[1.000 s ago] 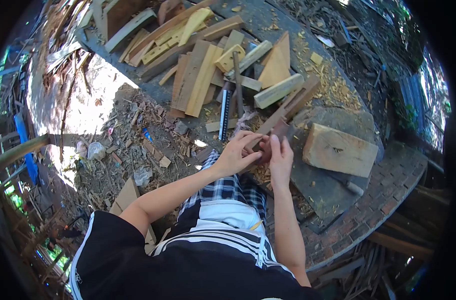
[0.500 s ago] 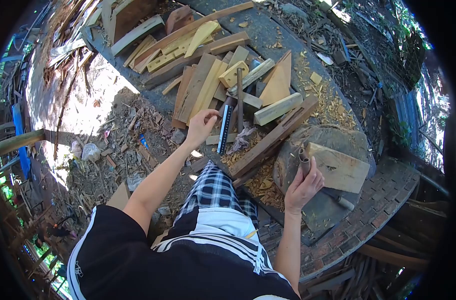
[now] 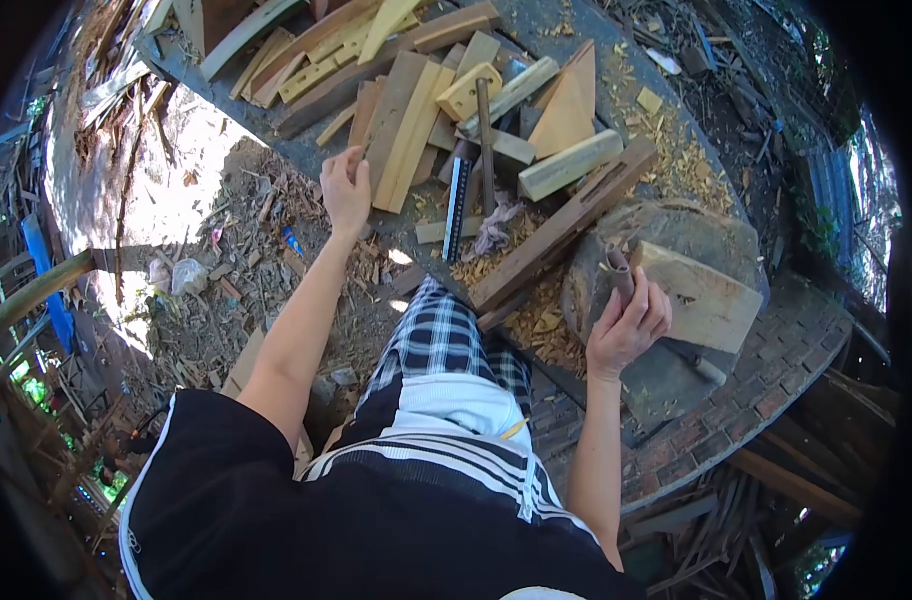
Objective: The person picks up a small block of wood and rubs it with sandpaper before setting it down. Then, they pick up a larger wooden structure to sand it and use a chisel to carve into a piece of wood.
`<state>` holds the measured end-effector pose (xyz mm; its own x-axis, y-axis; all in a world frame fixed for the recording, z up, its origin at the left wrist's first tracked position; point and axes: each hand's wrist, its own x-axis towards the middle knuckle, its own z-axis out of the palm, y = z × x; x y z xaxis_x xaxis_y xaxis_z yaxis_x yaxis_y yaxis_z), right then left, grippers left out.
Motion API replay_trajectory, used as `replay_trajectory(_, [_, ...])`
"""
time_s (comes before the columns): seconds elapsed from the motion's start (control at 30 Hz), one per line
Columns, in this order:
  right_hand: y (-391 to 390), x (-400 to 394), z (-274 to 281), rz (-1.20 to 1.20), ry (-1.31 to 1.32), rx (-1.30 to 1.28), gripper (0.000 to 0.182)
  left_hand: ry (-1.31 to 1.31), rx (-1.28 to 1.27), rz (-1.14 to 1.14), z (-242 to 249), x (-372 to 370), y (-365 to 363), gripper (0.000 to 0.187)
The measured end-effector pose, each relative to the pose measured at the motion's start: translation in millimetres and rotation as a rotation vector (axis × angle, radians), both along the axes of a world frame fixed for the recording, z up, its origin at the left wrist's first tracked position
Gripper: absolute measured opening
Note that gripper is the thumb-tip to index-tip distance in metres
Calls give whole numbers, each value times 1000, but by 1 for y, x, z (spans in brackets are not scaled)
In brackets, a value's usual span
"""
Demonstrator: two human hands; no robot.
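Observation:
My right hand (image 3: 631, 330) is closed around a brown hollow tube (image 3: 620, 277), whose open end points up. It is over the near side of a round wood stump (image 3: 666, 225), beside a pale wooden block (image 3: 698, 300) with a small notch. My left hand (image 3: 346, 190) holds nothing; its fingers are slightly bent and apart, with the fingertips right at the left edge of a brown board (image 3: 394, 118). A yellowish board (image 3: 416, 145) lies alongside that one. To the right of them lies a black-and-silver ruler (image 3: 455, 212), next to a brown rod (image 3: 487, 145).
Several wood offcuts are piled on the dark tabletop (image 3: 576, 25). A long dark beam (image 3: 566, 235) with a slot lies slantwise between ruler and stump. Wood shavings (image 3: 676, 165) cover the right side, and a crumpled rag (image 3: 494, 228) is beside the rod. Debris litters the ground at left.
My left hand has moved left and up, away from the ruler to the brown board's edge. My right hand still grips the tube. The whole view has shifted slightly.

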<state>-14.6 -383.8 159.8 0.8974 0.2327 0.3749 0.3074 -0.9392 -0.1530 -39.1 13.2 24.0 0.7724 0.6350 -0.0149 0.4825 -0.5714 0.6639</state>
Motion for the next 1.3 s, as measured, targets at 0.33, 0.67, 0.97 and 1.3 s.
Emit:
replay_trajectory(0.33, [-3, -3, 1, -15, 53, 12, 35, 107, 174, -148, -2, -20, -10, 59])
replay_trajectory(0.67, [-3, 0, -5, -21, 14, 38, 34, 227, 211, -125, -14, -31, -2, 78])
replay_trajectory(0.97, [-2, 1, -4, -27, -13, 49, 33, 214, 627, -63, 5, -6, 77, 68])
replay_trajectory(1.3, [0, 2, -2, -29, -24, 63, 33, 209, 432, -283, -30, 3, -46, 73])
